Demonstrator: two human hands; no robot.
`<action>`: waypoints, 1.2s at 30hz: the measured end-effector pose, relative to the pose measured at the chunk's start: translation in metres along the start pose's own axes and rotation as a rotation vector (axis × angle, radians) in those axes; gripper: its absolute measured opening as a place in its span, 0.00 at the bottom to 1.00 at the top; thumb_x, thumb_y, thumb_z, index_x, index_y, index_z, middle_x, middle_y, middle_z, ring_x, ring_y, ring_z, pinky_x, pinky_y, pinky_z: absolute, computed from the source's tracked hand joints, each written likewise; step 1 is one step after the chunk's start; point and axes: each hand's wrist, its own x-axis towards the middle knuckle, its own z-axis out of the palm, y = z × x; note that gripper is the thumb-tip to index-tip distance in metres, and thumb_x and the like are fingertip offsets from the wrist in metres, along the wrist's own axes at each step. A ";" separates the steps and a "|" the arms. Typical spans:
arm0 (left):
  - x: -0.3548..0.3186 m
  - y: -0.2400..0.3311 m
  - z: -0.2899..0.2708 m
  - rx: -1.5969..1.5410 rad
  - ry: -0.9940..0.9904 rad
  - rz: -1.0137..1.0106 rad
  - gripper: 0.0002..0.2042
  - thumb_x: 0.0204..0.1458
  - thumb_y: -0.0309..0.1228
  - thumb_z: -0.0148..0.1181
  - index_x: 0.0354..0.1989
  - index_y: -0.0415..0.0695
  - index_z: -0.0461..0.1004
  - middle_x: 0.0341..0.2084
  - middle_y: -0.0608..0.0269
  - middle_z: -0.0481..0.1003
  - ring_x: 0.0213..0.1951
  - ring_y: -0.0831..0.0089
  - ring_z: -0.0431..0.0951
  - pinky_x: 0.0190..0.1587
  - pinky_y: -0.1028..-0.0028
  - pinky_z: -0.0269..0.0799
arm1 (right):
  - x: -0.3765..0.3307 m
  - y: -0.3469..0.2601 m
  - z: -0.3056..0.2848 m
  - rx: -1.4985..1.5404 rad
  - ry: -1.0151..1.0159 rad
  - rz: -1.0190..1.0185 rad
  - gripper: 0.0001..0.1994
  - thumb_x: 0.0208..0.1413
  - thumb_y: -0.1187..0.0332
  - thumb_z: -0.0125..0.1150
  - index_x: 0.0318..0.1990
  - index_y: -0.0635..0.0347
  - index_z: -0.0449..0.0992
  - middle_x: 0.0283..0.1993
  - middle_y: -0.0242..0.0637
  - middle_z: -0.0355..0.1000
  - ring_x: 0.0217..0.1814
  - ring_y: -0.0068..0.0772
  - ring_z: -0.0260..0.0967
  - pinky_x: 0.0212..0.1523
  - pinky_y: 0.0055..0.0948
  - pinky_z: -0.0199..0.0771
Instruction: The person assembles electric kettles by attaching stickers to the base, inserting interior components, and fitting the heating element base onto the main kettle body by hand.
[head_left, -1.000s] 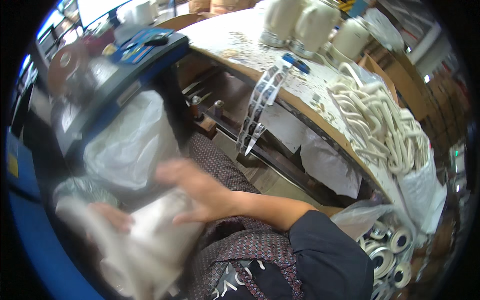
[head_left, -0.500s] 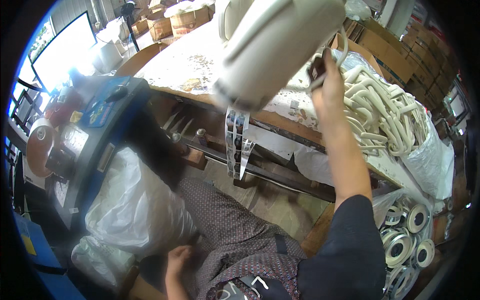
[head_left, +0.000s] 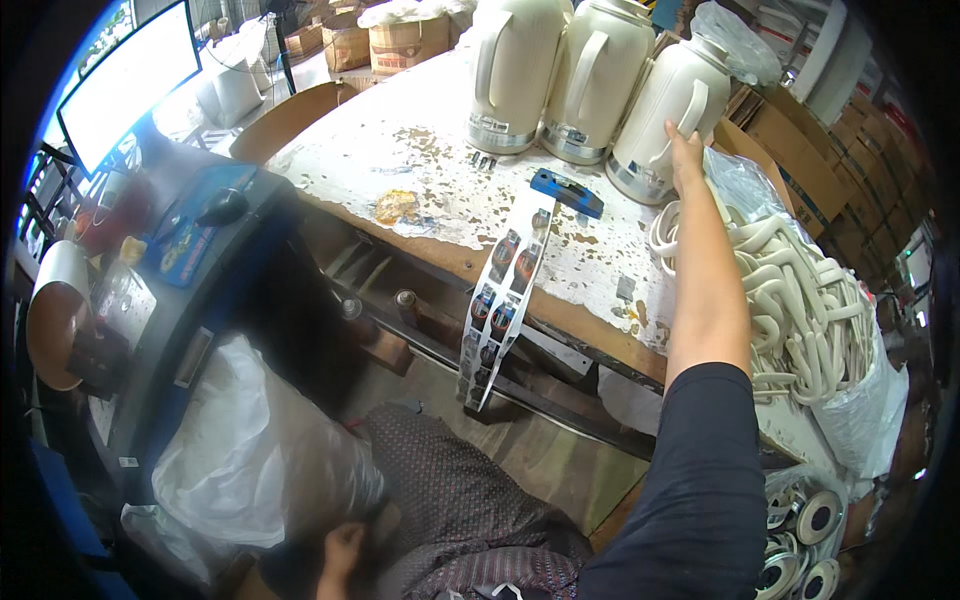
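My right hand [head_left: 686, 152] is closed around the handle of a cream thermos jug [head_left: 660, 115], which stands upright on the worktable [head_left: 350, 160]. Two matching jugs, a middle one [head_left: 598, 80] and a left one [head_left: 515, 70], stand beside it. Each has a silvery band around its base. A blue and black block [head_left: 567, 193] lies on the table in front of them, at the upper end of a long strip of stickers [head_left: 505, 290] that hangs over the edge. Down by my lap, my left hand [head_left: 343, 548] has its fingers curled; whatever may be inside is hidden.
Cream plastic handles [head_left: 800, 300] are heaped on the right of the table. Below them are several ring-shaped parts [head_left: 820, 518] in clear plastic. On the left stand a blue machine [head_left: 215, 215], a screen [head_left: 135, 95] and a white plastic sack [head_left: 265, 450]. Cardboard boxes [head_left: 860, 150] stack up behind.
The thermos jug that was tilted in the air now stands upright, right of the other two. My right hand moved with it; the left stays low by my lap.
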 end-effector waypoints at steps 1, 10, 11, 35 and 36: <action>0.004 0.004 0.003 0.029 -0.012 0.013 0.10 0.54 0.28 0.60 0.41 0.36 0.80 0.36 0.50 0.81 0.40 0.67 0.81 0.45 0.71 0.73 | 0.010 0.005 -0.006 -0.116 -0.040 0.045 0.35 0.49 0.59 0.70 0.61 0.69 0.63 0.57 0.55 0.69 0.59 0.48 0.68 0.59 0.37 0.65; 0.009 -0.027 0.005 0.103 -0.090 0.022 0.11 0.53 0.29 0.60 0.41 0.36 0.79 0.36 0.48 0.81 0.41 0.63 0.81 0.46 0.68 0.73 | -0.179 0.030 0.088 -0.457 -0.675 -0.443 0.22 0.46 0.53 0.70 0.48 0.53 0.80 0.50 0.36 0.73 0.53 0.40 0.69 0.55 0.35 0.68; 0.007 -0.026 0.005 0.102 -0.091 0.029 0.11 0.53 0.29 0.60 0.41 0.37 0.80 0.36 0.48 0.81 0.41 0.62 0.81 0.46 0.68 0.73 | -0.186 0.035 0.091 -0.496 -0.636 -0.465 0.24 0.47 0.52 0.69 0.50 0.53 0.79 0.52 0.35 0.73 0.54 0.41 0.68 0.56 0.35 0.67; -0.159 0.081 -0.052 0.172 0.942 0.610 0.09 0.48 0.23 0.62 0.39 0.41 0.77 0.35 0.55 0.77 0.38 0.57 0.79 0.41 0.65 0.75 | -0.328 0.008 -0.017 -0.424 -0.655 -1.377 0.11 0.60 0.68 0.60 0.46 0.63 0.80 0.51 0.48 0.75 0.55 0.48 0.70 0.58 0.41 0.67; -0.167 0.062 -0.061 0.278 1.113 0.623 0.09 0.47 0.22 0.63 0.38 0.41 0.76 0.34 0.55 0.77 0.37 0.56 0.79 0.41 0.65 0.76 | -0.357 -0.009 -0.058 -0.336 -0.727 -1.200 0.08 0.58 0.72 0.62 0.41 0.65 0.81 0.45 0.47 0.77 0.47 0.47 0.73 0.51 0.40 0.72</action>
